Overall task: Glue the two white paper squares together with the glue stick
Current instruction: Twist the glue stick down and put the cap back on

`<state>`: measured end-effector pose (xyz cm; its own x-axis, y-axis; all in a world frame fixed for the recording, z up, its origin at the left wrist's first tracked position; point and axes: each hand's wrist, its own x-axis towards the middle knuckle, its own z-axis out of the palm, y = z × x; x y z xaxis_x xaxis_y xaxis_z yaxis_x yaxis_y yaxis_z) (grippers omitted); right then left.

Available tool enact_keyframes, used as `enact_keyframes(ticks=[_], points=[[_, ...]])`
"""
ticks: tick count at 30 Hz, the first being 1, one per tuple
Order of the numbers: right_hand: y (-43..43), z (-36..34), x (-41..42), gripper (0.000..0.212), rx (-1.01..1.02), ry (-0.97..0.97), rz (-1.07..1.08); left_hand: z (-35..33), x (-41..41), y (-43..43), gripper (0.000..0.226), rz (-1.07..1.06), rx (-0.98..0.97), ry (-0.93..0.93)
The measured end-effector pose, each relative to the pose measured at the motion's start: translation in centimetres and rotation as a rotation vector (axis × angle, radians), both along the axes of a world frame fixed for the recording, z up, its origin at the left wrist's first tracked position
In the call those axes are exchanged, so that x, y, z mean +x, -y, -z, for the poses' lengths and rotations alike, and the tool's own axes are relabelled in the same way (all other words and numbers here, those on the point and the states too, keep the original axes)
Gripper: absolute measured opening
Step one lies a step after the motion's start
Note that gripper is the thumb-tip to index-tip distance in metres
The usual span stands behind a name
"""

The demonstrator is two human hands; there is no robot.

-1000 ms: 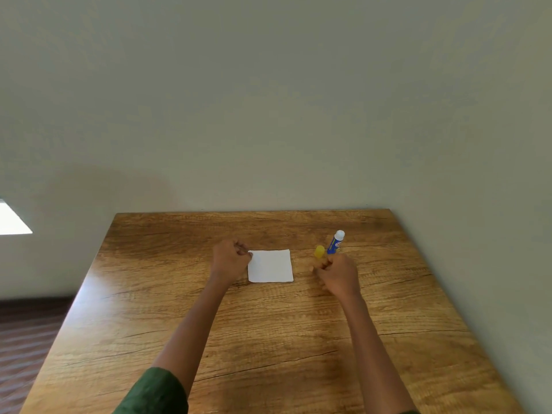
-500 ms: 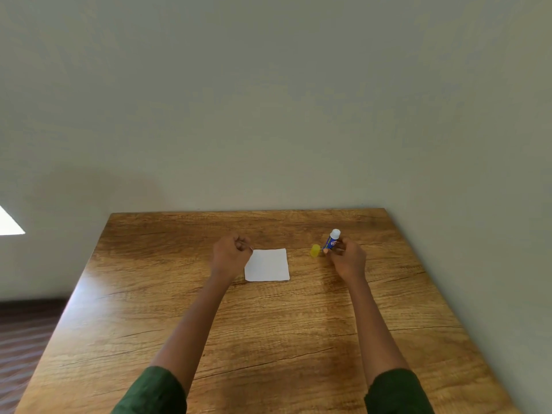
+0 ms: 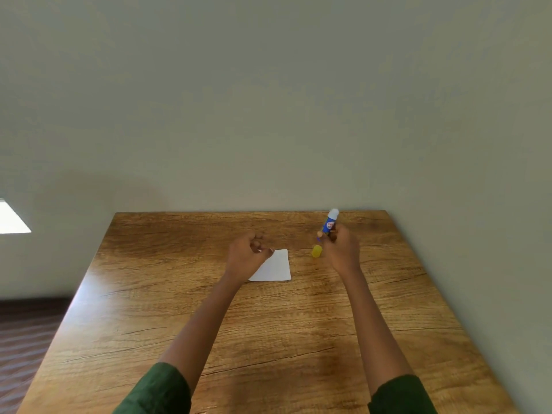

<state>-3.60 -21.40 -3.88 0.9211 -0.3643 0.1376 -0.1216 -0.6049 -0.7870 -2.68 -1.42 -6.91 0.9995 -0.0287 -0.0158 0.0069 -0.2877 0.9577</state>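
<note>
Right hand (image 3: 341, 252) grips the blue glue stick (image 3: 329, 223), uncapped, white tip up, above the wooden bench (image 3: 268, 339). Yellow cap (image 3: 317, 251) stands on the bench just left of that hand. Left hand (image 3: 248, 256) curled, pinching the white paper square (image 3: 276, 267)'s far-left corner, covering its left edge.

A single head-worn view looks forward and down from behind both forearms, along the wooden table (image 3: 268, 339) toward the wall (image 3: 268, 100) beyond the hands; wide-angle, arm's reach away, with no second view.
</note>
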Motion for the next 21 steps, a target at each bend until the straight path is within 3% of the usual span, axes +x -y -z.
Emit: enact_keyframes(ticks=[5, 9, 13, 16, 21], points=[[-4.0, -1.5, -0.9, 0.022, 0.253, -0.179, -0.338, -1.6, -0.6, 0.5, 0.017, 0.102, -0.438, -0.139], [-5.7, -0.9, -1.7, 0.025, 0.401, -0.29, -0.528, -1.6, -0.8, 0.2, 0.025, 0.213, -0.553, -0.187], [-6.1, -0.7, -1.9, 0.026, 0.426, -0.308, -0.556, -1.5, -1.0, -0.5, 0.03, 0.209, -0.628, -0.126], [-6.2, -1.1, -2.1, 0.027, 0.386, -0.346, -0.591, -1.7, -0.9, -0.8, 0.02, 0.175, -0.662, -0.176], [-7.0, -0.7, -2.1, 0.031, 0.032, -0.22, -0.369, -1.6, -0.6, -0.5, 0.019, 0.098, -0.608, -0.193]])
